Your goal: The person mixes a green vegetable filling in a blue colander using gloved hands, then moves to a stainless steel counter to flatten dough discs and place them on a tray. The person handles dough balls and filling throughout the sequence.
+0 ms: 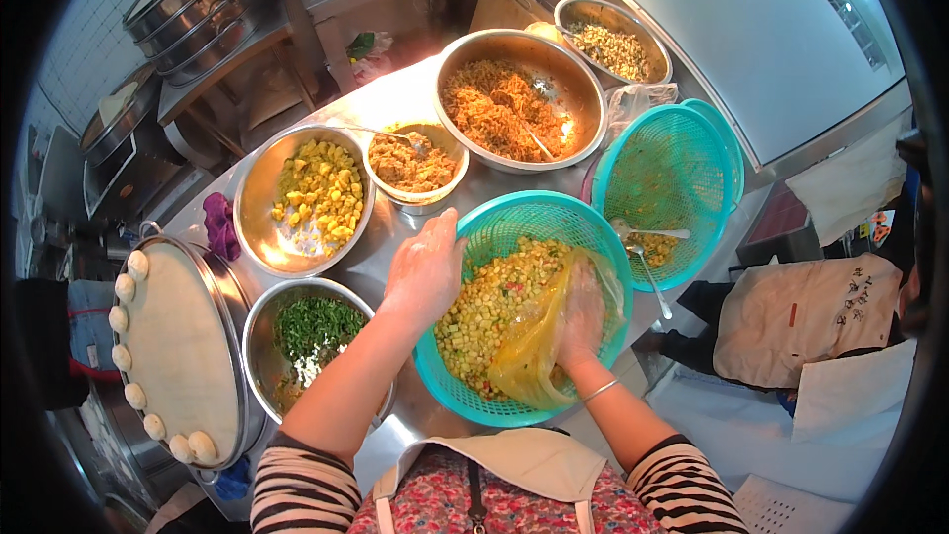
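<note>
In front of me a turquoise plastic colander (623, 252) holds diced yellow-green filling (474, 311) with red bits. My right hand (582, 308) is inside a yellow-stained clear plastic bag (530, 341) in the colander, over the filling; its fingers show blurred through the film, and whether they grip is hidden. My left hand (426, 267) rests at the colander's left rim, fingers together and pointing away, palm turned towards the colander, with nothing seen in it. Beneath my left forearm is a steel bowl (256, 356) with chopped greens (315, 326) and a white granular substance.
Steel bowls of yellow chunks (319, 193), brown filling (411, 163) and orange shreds (511, 107) stand beyond. A second colander (667, 193) with spoons is right. Left, a round steamer (178, 341) bears small buns along its edge. A person in an apron (808, 319) stands at right.
</note>
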A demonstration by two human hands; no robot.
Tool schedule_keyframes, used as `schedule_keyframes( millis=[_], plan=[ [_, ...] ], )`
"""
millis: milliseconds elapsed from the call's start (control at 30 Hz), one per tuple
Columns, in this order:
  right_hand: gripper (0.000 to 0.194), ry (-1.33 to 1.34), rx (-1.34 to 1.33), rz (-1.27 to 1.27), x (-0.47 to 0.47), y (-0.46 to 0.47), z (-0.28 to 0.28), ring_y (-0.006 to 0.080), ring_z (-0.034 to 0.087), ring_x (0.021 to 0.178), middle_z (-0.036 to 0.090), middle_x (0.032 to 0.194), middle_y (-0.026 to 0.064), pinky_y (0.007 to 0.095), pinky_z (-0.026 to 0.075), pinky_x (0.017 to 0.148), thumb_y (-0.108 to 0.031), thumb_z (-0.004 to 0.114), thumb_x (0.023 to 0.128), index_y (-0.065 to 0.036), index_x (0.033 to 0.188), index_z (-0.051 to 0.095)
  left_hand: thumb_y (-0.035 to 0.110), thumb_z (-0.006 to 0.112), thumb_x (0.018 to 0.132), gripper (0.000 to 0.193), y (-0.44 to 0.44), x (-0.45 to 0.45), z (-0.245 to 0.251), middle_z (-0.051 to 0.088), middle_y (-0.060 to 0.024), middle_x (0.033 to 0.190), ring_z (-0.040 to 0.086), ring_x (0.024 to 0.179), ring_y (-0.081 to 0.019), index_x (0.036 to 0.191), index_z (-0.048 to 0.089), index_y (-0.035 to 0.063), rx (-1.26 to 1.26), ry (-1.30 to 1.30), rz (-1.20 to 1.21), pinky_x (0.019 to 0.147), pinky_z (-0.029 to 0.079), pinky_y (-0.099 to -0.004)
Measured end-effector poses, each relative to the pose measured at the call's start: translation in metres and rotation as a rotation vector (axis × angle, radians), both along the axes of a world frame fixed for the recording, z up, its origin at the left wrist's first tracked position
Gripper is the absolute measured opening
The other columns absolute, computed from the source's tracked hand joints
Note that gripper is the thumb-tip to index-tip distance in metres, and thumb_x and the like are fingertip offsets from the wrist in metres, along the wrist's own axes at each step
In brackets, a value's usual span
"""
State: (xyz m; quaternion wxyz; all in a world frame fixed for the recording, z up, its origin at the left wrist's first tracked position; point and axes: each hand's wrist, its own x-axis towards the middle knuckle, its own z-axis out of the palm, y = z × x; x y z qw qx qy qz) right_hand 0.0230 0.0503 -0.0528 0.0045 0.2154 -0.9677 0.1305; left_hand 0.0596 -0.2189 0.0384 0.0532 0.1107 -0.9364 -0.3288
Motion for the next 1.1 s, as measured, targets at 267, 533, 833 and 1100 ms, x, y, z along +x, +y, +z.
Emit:
schedule_keyframes(
  millis=[267,533,833,1100],
  plan=[
    [0.083,0.010,0.033,0.006,0.005,-0.002,0.000,0.0364,0.023,0.149,0.024,0.162,0.0180,0.0513,0.021,0.120,-0.033,0.057,0.091,-0.003,0.158,0.017,0.012,0.059,0.096,0.043,0.002,0.001,0.003,0.060,-0.0245,0.127,0.060,0.111,-0.0428,0.135,0.048,-0.0013,-0.013,-0.016,0.006,0.094,0.049,-0.0485],
    [0.079,0.038,-0.066,0.063,-0.007,0.001,-0.005,0.0356,0.022,0.150,0.024,0.162,0.0195,0.0502,0.019,0.121,-0.033,0.054,0.093,-0.002,0.157,0.020,0.020,0.058,0.098,0.039,-0.001,0.004,-0.008,0.061,-0.0257,0.123,0.060,0.110,-0.0440,0.129,0.054,-0.0036,0.207,0.239,0.064,0.094,0.049,-0.0484],
    [0.071,-0.237,-0.143,0.028,-0.019,-0.041,0.005,0.0346,0.031,0.146,0.031,0.159,0.0173,0.0461,0.024,0.119,-0.035,0.055,0.096,-0.003,0.154,0.030,0.021,0.049,0.103,0.038,0.005,0.030,-0.010,0.059,-0.0268,0.127,0.058,0.117,-0.0444,0.131,0.053,-0.0039,0.434,0.177,0.131,0.100,0.046,-0.0470],
    [0.070,0.056,-0.001,0.094,-0.012,-0.044,0.000,0.0300,0.033,0.146,0.034,0.158,0.0169,0.0459,0.025,0.117,-0.038,0.055,0.096,-0.002,0.153,0.033,0.022,0.049,0.103,0.037,0.007,0.031,-0.011,0.061,-0.0250,0.126,0.059,0.115,-0.0431,0.130,0.054,-0.0027,0.369,0.196,0.130,0.099,0.047,-0.0461]
  ],
)
